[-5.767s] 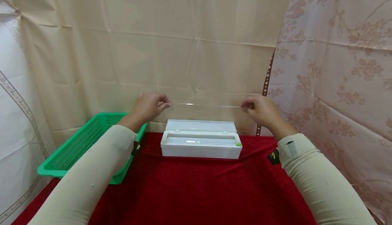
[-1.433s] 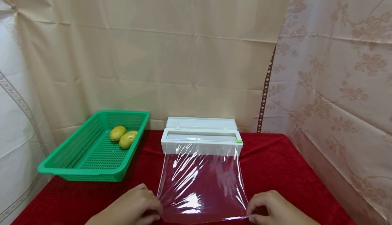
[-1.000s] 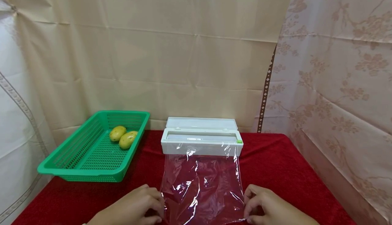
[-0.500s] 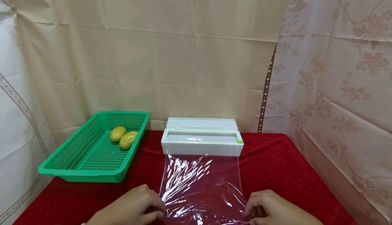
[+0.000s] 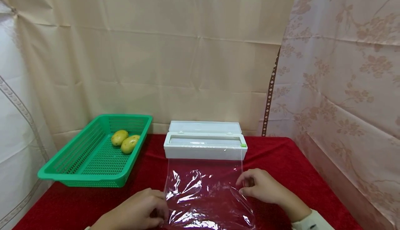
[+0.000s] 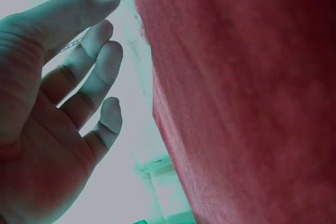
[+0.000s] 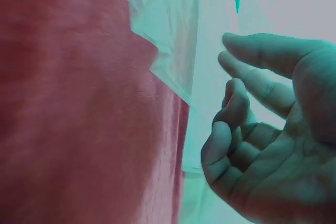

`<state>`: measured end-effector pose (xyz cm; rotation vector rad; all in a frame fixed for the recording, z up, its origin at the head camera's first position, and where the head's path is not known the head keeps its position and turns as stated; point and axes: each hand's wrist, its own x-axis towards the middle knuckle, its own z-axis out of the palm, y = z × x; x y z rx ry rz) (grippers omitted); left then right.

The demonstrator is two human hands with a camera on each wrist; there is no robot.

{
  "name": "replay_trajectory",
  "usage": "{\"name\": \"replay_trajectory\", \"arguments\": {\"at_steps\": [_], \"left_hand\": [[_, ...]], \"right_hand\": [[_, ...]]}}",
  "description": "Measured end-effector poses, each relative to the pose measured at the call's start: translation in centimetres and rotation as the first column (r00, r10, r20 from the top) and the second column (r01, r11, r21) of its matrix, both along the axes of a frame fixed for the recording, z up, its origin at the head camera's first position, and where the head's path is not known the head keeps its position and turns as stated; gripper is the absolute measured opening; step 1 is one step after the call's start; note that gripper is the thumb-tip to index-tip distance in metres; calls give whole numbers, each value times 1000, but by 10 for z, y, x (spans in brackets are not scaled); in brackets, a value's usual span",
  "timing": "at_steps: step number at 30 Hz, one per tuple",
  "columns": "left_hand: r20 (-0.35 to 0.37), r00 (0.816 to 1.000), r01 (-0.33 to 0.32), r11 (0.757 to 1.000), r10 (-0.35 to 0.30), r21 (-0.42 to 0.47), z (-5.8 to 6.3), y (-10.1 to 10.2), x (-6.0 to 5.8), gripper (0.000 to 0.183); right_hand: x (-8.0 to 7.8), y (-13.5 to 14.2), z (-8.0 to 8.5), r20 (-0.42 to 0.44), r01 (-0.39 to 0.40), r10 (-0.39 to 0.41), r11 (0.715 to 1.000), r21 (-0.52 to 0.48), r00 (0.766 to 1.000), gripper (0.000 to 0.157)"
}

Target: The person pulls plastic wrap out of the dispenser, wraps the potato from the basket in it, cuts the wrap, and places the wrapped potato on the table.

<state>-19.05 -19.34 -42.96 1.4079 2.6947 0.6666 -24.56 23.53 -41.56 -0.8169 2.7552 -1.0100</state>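
Note:
A sheet of clear cling film (image 5: 203, 195) stretches from a white cling film dispenser (image 5: 204, 152) toward the near edge of the red cloth. My left hand (image 5: 140, 207) is at the film's near left edge, its fingers loosely bent; in the left wrist view this hand (image 6: 63, 87) shows thumb and fingertips apart, nothing visibly pinched. Above the film's right edge hovers my right hand (image 5: 264, 188), fingers relaxed and holding nothing. The right wrist view has the film's loose corner (image 7: 173, 72) apart from the right hand (image 7: 268, 114). The dispenser's lid (image 5: 204, 126) stands raised behind it.
Left of the dispenser is a green plastic basket (image 5: 78, 180) with two potatoes (image 5: 119, 138) inside. A red cloth (image 5: 281, 160) covers the table. Beige curtain (image 5: 187, 66) hangs behind, patterned curtain (image 5: 353, 101) on the right.
Both hands drew the film out of the dispenser and lowered it toward the near side. Since half a second ago, my right hand has let go of its corner and moved up, away from me.

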Motion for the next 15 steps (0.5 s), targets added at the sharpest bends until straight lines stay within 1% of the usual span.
{"name": "replay_trajectory", "arguments": {"at_steps": [3,6,9,15], "left_hand": [[41,999,-17,1000,17,-11,-1,0,0,10],[92,995,-31,999,33,-28,-2,1,-1,8],[103,994,-23,999,26,-32,-3,2,-1,9],[136,990,-25,999,30,-41,-2,3,-2,8]], "right_hand": [[-22,-10,-2,52,28,-29,999,30,998,11],[-38,-16,-5,90,63,-65,998,25,994,11],[-46,-17,-9,106,91,-91,996,13,990,12],[-54,-10,-22,131,82,-77,996,-34,988,13]]}}
